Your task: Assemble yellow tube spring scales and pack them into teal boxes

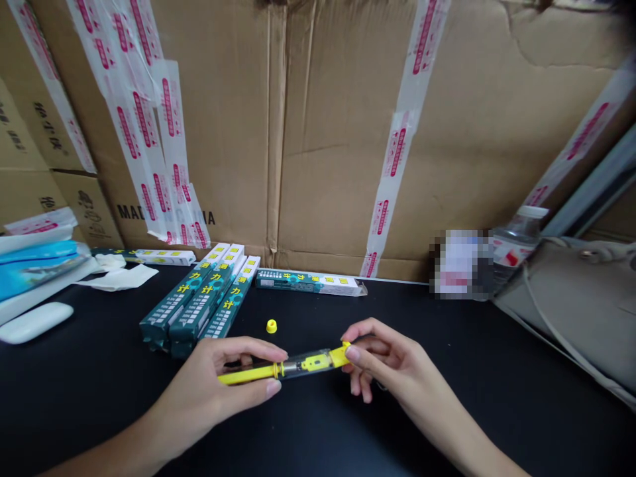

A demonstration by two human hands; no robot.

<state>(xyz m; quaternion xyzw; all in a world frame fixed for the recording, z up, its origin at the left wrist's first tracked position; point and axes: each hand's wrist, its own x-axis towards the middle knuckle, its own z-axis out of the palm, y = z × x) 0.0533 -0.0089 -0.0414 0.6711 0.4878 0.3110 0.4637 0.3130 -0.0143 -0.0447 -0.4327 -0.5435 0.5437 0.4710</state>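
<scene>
Between my two hands, above the black tabletop, is a spring scale [293,366] with a clear tube and yellow parts inside. My left hand [213,377] is closed around its left portion, where a yellow bar and a yellow ring show. At the other end, the fingertips of my right hand [382,361] pinch the yellow end piece [340,356], which sits at the tube's mouth; I cannot tell whether it is fully inside. Just beyond the tube, a small yellow cap [271,326] rests on the table.
Several dark green printed boxes [199,301] lie side by side behind my left hand, and another box [311,283] lies along the cardboard wall [338,132]. At left are a white case [37,322] and tissues [119,277]. A bottle [517,245] and grey bag [571,298] stand right.
</scene>
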